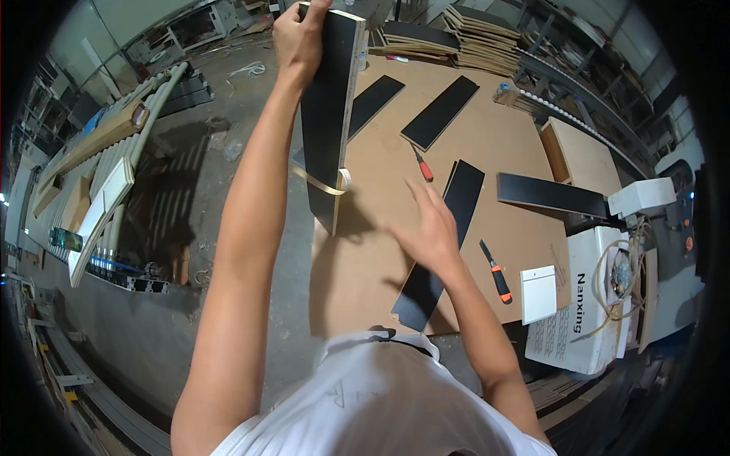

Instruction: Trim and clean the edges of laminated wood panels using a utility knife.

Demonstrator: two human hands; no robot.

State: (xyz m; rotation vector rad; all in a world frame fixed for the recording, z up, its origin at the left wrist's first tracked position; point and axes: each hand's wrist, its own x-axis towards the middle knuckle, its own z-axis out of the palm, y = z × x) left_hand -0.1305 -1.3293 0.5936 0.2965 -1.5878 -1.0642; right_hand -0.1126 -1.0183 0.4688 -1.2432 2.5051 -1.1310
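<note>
My left hand (296, 45) grips the top end of a long black board (325, 106), held up on its narrow end at the table's left side. A thin, pale, curled strip (323, 188) crosses the lower part of this board; I cannot tell whether it is attached. My right hand (432, 234), slightly blurred, hovers with fingers apart and nothing in them, over a black board (465, 194) lying on the table. Beyond it lies a red-handled tool (425, 169) with a narrow dark blade. To its right is a black and orange utility knife (496, 275).
More black boards (441, 112) lie across the brown tabletop (365, 273). A stack of boards (487, 45) stands at the back. On the right are a white pad (539, 292), a grey machine (673, 235) and a cardboard box (585, 156). A roller conveyor (144, 121) stands left.
</note>
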